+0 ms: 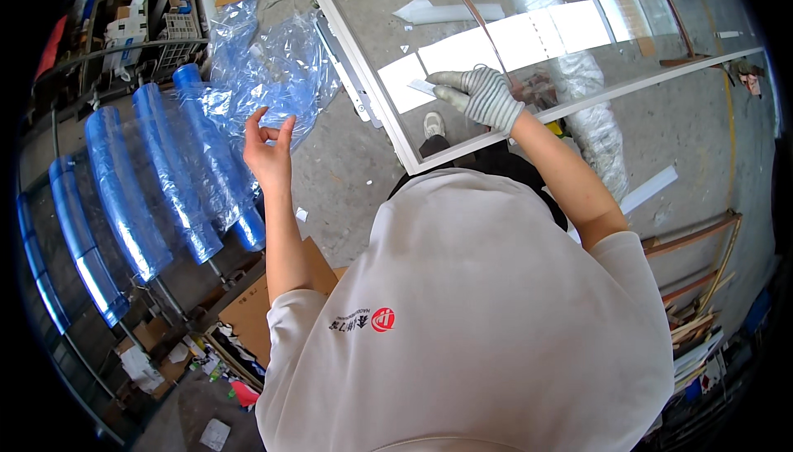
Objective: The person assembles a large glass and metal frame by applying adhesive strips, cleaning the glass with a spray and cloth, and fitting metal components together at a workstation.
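Observation:
My left hand (pixel 269 151), bare, is raised in front of the crumpled clear-blue plastic film (pixel 285 80). Its fingers are curled but apart, with nothing visible between them. My right hand (pixel 487 98) wears a grey striped work glove and reaches over a large pale-framed glass panel (pixel 496 142). Between its thumb and fingers, pressed together, is a small flat white piece (pixel 421 87), whose kind I cannot make out. The panel's near edge runs just in front of my body, and my shoe (pixel 434 125) shows through the glass.
Rolls of blue film (pixel 124 196) hang on a metal rack at the left. Behind them are shelves of boxes (pixel 124 35). A long roll of bubble wrap (pixel 591 92) and a white strip (pixel 529 39) lie beyond the glass. Brown frames (pixel 694 237) stand at the right.

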Motion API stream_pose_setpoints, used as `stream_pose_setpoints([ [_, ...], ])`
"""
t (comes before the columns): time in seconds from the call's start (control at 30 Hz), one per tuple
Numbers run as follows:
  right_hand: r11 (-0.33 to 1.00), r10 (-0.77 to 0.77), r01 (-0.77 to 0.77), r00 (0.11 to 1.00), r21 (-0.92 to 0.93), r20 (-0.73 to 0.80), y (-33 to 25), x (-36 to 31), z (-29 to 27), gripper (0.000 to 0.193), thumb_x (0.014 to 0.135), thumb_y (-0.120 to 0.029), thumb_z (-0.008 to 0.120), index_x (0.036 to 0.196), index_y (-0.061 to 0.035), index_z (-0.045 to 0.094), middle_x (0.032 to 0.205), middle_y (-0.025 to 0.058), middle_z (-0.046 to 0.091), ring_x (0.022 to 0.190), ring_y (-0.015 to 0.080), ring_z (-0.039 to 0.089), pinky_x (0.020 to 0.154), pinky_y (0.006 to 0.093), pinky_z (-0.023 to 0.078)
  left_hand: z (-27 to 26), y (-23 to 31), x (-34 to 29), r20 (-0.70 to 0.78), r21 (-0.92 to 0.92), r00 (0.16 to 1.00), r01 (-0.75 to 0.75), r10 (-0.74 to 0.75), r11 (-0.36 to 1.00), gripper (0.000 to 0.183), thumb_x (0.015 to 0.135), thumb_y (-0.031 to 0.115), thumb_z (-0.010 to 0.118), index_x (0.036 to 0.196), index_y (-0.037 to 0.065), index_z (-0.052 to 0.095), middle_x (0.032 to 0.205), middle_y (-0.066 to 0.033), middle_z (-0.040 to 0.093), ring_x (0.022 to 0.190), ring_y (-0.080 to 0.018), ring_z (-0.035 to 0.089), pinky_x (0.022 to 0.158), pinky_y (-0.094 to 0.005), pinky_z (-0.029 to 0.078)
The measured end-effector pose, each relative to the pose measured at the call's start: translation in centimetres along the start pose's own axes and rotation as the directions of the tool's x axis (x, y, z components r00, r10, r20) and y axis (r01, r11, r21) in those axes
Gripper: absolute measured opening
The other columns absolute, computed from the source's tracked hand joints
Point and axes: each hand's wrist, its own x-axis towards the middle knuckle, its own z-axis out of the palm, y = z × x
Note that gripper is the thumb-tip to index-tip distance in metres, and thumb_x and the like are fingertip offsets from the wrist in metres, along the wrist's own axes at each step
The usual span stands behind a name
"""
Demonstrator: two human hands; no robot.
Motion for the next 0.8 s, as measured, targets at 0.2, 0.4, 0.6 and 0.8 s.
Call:
stream_pose_setpoints([
  [0.2,0.942,-0.086,0.127,0.986,-0.311,0.140,-0.9,0.4,0.3,0.037,0.090,-0.042,0.049,0.117,-0.0204,0.060,0.084,0.0078,0.069,0.072,0.0258,0.066,0.067,0.0370,0.052,2.9,-1.4,-1.9,0.154,0.637,0.967,-0.255,0.204,0.728,0.059,0.073,0.038,0.073,0.121,0.008,0.055,0.113,-0.0116,0.054,0.113,-0.0306,0.044,0.099,-0.0612,0.023],
  [0.4,0.821,-0.056,0.208,0.956,-0.531,0.287,-3.5,2.2,0.9,0.035,0.095,-0.031,0.038,0.126,-0.0212,0.052,0.081,0.0086,0.068,0.068,0.0279,0.066,0.058,0.0420,0.051,5.8,1.1,-3.6,0.328,0.469,0.921,-0.351,0.209,0.810,0.060,0.071,0.034,0.073,0.121,0.008,0.054,0.120,-0.0124,0.051,0.120,-0.0333,0.038,0.102,-0.0643,0.016],
  [0.6,0.813,0.005,0.250,0.900,-0.525,0.437,-3.6,3.2,1.3,0.036,0.094,-0.030,0.036,0.126,-0.0220,0.051,0.080,0.0086,0.067,0.068,0.0281,0.066,0.062,0.0433,0.052,5.9,1.5,-3.6,0.305,0.437,0.911,-0.393,0.277,0.809,0.054,0.072,0.032,0.073,0.117,0.007,0.056,0.120,-0.0116,0.051,0.120,-0.0337,0.037,0.102,-0.0626,0.016],
  [0.8,0.833,-0.101,0.282,0.924,-0.476,0.370,-3.6,2.7,0.6,0.034,0.093,-0.032,0.041,0.123,-0.0229,0.055,0.073,0.0090,0.066,0.063,0.0282,0.064,0.057,0.0431,0.050,6.7,2.6,-3.1,0.264,0.330,0.889,-0.448,0.375,0.831,0.048,0.072,0.022,0.072,0.115,0.008,0.058,0.120,-0.0084,0.052,0.114,-0.0314,0.041,0.102,-0.0523,0.023],
])
